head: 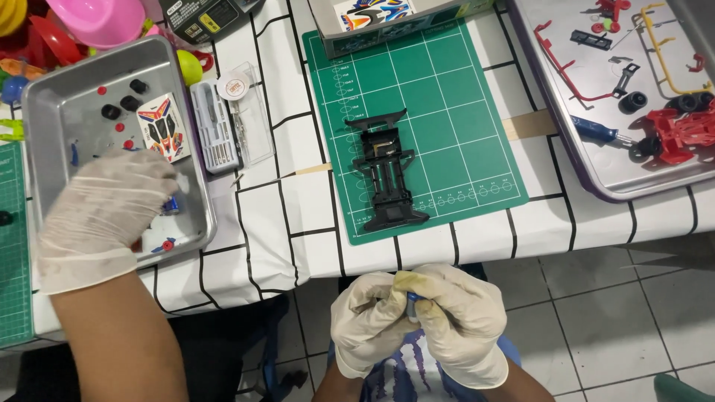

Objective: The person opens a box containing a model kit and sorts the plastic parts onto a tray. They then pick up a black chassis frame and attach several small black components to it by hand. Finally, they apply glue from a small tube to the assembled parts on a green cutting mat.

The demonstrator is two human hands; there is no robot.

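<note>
Hands first: your left hand [370,321] and right hand [460,320], both gloved, are pressed together below the table edge, pinching a small blue part [412,304] between the fingertips. Which way it points you cannot tell; only a sliver shows. The black chassis [387,173] lies on the green cutting mat [454,97], long axis running away from you, well apart from your hands. A co-worker's gloved hand [100,212] reaches into the metal tray [56,112] to the left.
</note>
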